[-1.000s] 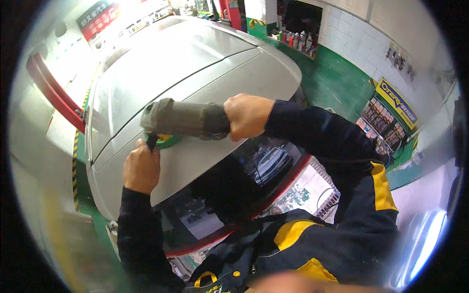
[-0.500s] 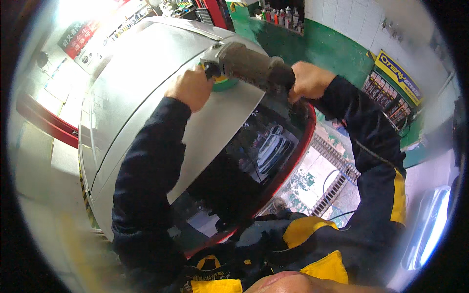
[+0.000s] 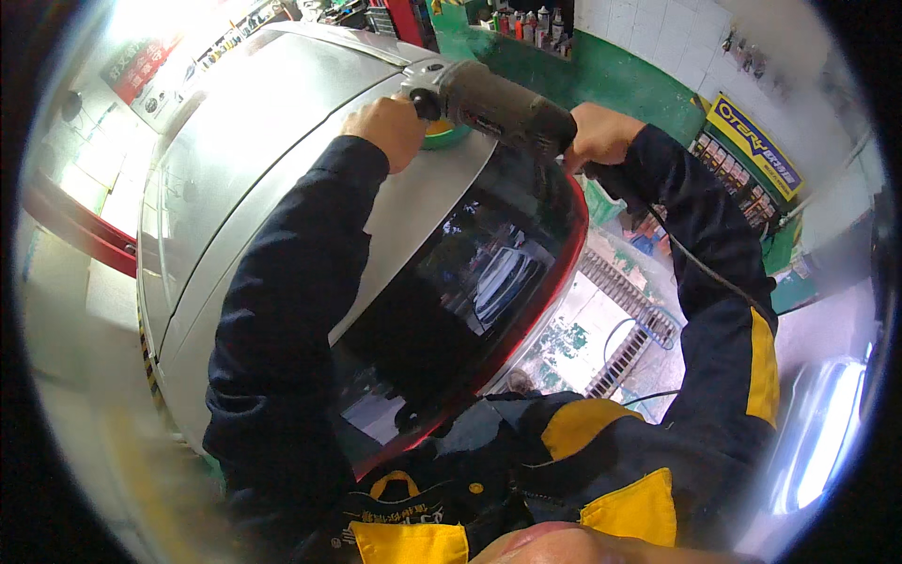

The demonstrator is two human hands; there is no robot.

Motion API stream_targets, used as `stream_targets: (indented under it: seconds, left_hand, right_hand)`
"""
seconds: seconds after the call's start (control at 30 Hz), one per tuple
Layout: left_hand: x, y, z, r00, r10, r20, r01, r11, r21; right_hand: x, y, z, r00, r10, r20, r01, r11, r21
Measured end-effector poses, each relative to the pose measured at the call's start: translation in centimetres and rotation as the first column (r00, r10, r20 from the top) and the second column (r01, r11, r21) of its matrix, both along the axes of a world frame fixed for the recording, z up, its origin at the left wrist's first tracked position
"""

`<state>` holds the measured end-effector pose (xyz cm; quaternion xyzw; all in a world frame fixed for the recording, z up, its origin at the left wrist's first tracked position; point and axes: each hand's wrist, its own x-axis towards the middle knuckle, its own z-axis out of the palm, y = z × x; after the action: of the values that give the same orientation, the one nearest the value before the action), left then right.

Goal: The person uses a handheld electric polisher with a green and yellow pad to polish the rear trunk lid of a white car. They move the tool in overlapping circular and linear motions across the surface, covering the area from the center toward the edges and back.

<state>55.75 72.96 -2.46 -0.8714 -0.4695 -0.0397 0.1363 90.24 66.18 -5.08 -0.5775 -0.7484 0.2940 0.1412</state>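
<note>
A dark grey electric polisher (image 3: pixel 489 101) is in both my hands at the far part of a silver car's body. My left hand (image 3: pixel 390 132) is closed around its black side handle. At the other end of the tool, my right hand (image 3: pixel 606 136) is wrapped around the rear grip. The green and yellow pad (image 3: pixel 446 139) lies under the polisher's head, against or very close to the silver panel (image 3: pixel 404 244); the head partly hides it. A power cord (image 3: pixel 705 268) runs along my right arm.
Glossy black trim with a red rim (image 3: pixel 575 254) borders the panel. A floor grate (image 3: pixel 625 352) lies to the right. Bottles (image 3: pixel 531 26) stand in a recess of the green wall. A rack of small packages (image 3: pixel 742 174) is at the right, and a red post (image 3: pixel 85 226) at the left.
The polisher and my left hand have shifted right along the panel, toward the black trim. My right hand has moved slightly with them. The whole view has also shifted a little.
</note>
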Motion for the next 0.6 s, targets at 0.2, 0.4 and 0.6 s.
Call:
stream_targets:
  seconds: [0.2,0.4,0.6]
  left_hand:
    - [0.5,-7.1,1.4,0.975,0.195,0.107,-0.179,0.973,-0.145]
    - [0.5,-11.5,0.5,0.975,0.107,0.197,-0.073,0.982,-0.172]
    - [-0.5,-11.0,0.2,0.972,0.093,0.218,-0.068,0.99,-0.12]
  right_hand:
    - [-0.4,-6.1,-0.5,0.997,-0.034,-0.072,0.029,0.997,-0.072]
    - [-1.1,-11.4,-0.8,0.987,-0.076,-0.142,0.061,0.992,-0.108]
    - [-1.0,-10.2,-1.5,0.987,-0.067,-0.145,0.051,0.992,-0.112]
